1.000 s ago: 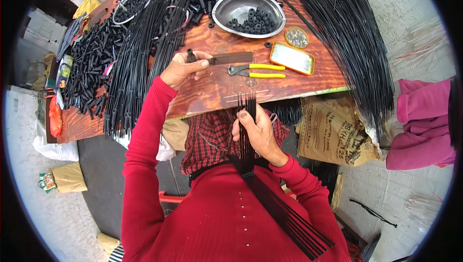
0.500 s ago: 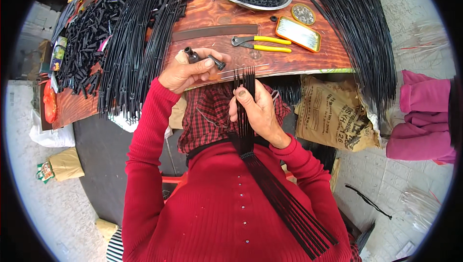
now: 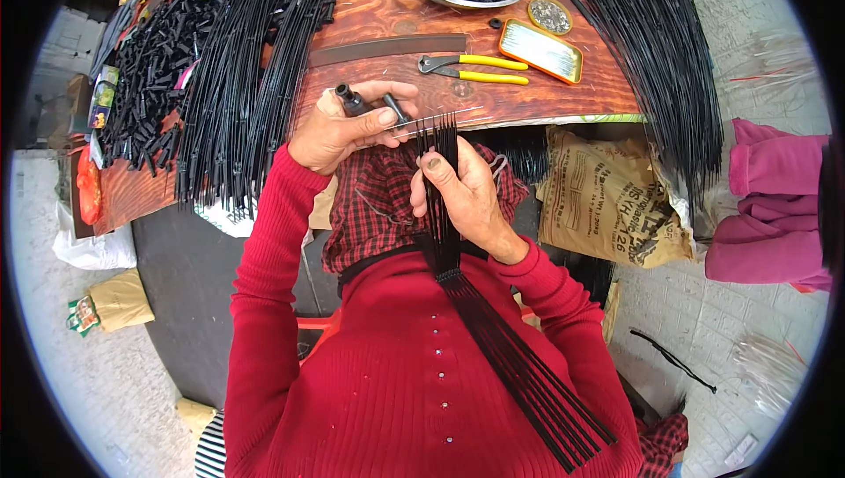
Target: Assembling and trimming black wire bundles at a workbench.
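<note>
Wooden table [image 3: 387,27]: red-brown, straight ahead!
Strand bundle [image 3: 518,359]: black, fanning down over the red sweater [image 3: 387,372].
Right hand [image 3: 466,192]: closed around the bundle (thumb on top).
Left hand [image 3: 334,133]: gripping black tubes [image 3: 353,101], near the bundle's upper tips.
Pliers [image 3: 486,61]: yellow-handled, lying on the table.
Tubes: two, one slimmer!

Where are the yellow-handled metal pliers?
Head view, right of centre: pliers lie on the reddish wooden table, lower-left of the orange-rimmed rectangular box.
</note>
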Demonstrator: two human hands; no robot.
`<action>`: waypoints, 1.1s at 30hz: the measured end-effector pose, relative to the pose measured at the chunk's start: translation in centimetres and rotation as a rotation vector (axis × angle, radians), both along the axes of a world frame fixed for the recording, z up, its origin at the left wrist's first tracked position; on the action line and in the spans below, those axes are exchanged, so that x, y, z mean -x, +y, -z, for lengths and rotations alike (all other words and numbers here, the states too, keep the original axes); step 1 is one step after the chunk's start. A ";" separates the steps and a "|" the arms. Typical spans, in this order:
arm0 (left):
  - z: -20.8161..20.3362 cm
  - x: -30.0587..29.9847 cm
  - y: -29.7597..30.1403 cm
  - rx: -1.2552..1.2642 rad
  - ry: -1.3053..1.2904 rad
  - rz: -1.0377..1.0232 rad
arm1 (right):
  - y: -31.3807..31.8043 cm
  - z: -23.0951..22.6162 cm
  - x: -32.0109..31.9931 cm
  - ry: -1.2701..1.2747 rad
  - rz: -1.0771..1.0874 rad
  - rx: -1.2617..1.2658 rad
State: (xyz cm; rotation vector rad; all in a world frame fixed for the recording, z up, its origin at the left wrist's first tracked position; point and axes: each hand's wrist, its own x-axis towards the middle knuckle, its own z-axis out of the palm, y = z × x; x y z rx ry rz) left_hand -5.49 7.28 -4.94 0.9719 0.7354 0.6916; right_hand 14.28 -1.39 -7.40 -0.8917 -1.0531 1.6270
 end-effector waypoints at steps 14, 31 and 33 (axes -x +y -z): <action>1.5 -0.6 0.1 0.028 -0.045 -0.009 | 0.2 0.1 -0.1 0.006 -0.004 0.004; 2.1 -0.8 0.0 0.068 -0.105 -0.029 | 0.3 0.1 -0.1 0.007 0.000 0.025; 2.2 -0.9 -0.1 0.055 -0.101 -0.059 | 0.3 0.0 0.0 0.000 -0.001 0.026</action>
